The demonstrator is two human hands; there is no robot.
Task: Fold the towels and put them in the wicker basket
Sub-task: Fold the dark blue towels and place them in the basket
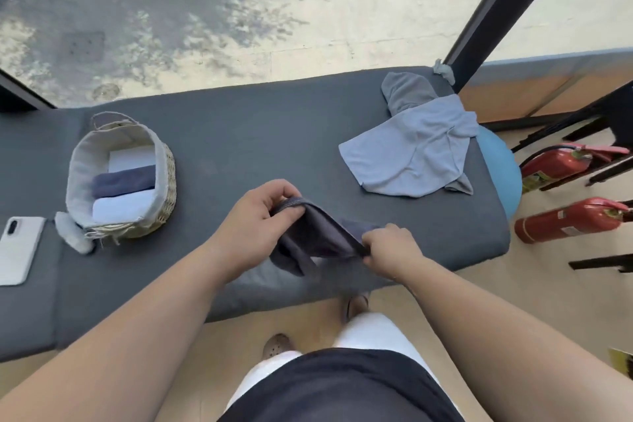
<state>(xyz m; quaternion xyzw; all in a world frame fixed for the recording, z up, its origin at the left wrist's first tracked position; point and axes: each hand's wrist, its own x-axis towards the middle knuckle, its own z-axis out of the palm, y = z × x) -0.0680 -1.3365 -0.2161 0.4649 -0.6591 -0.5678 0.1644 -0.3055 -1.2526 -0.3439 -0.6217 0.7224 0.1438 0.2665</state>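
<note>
A dark grey-blue towel hangs between my two hands above the front of the dark cushioned bench. My left hand pinches its upper edge, and my right hand grips the other end lower down. The wicker basket with its pale cloth liner stands at the left of the bench and holds a folded navy towel between two folded white ones. A loose light blue-grey towel lies crumpled at the right, with a grey towel behind it.
A white phone lies at the bench's left end, with a small grey cloth by the basket. Two red fire extinguishers and a blue ball sit on the floor at the right. A window stands behind the bench.
</note>
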